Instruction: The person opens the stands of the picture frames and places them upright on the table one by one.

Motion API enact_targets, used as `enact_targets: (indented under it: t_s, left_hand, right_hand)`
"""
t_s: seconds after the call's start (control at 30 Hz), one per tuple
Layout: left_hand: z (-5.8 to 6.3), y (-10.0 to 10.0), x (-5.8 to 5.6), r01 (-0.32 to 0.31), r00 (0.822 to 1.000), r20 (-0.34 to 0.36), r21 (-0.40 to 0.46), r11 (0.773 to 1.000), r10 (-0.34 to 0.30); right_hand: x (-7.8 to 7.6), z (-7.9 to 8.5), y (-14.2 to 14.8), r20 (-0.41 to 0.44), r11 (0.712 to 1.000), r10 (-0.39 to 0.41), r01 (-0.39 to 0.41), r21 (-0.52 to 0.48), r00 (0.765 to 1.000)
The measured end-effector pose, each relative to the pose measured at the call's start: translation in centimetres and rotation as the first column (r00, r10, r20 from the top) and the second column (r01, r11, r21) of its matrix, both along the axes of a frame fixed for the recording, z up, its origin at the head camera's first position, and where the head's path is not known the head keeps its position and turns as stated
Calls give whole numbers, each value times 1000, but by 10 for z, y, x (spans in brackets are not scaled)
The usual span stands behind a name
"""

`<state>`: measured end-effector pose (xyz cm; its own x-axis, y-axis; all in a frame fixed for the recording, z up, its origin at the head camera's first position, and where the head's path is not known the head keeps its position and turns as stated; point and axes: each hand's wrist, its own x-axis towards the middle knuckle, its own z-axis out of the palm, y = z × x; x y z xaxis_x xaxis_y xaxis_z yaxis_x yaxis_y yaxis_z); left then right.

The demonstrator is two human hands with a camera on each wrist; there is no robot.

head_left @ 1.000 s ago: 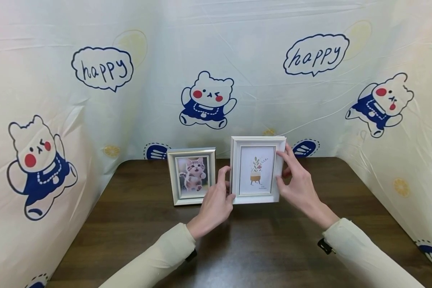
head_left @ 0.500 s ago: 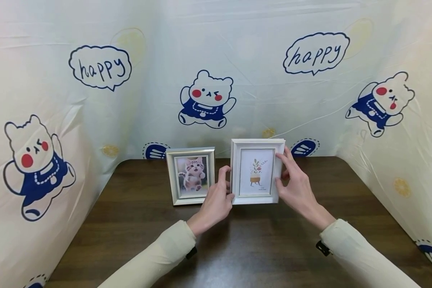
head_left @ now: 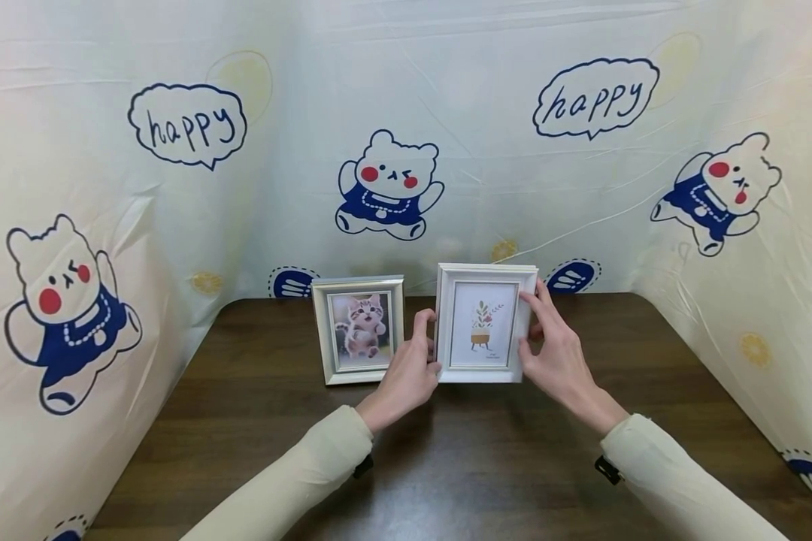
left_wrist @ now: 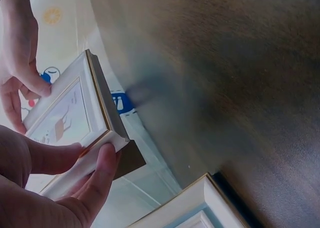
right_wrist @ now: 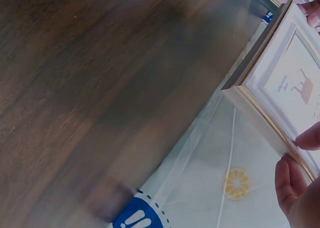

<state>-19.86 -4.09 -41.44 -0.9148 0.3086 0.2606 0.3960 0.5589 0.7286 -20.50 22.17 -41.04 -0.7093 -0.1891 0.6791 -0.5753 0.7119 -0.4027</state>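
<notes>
A white picture frame [head_left: 483, 375] with a potted-plant print stands upright between the two hands, raised off the wooden table. My left hand [head_left: 408, 378] grips its lower left edge; in the left wrist view the thumb lies on the front and the fingers [left_wrist: 102, 180] wrap the edge. On the opposite side, my right hand [head_left: 560, 366] pinches the right edge, thumb low and fingers partly hidden behind. Just left of it, a second picture frame [head_left: 324, 330], cream with a kitten photo, stands on the table, its lower right corner overlapped by the left hand.
The dark wooden table [head_left: 243, 451] has rounded far corners. A pale cloth [head_left: 298, 210] printed with bears and "happy" bubbles hangs close behind and along both sides.
The plant-print frame has come down slightly at the top and turned a little, both hands keeping their grip. The kitten frame has stayed in place.
</notes>
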Motion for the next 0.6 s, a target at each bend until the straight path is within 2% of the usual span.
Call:
enact_targets:
  t_s: [0.6]
  left_hand:
    - [-11, 6, -16, -46, 999, 22, -35, 998, 47]
  right_hand:
    - [-5, -13, 1, 15, 1000, -19, 19, 7, 1000]
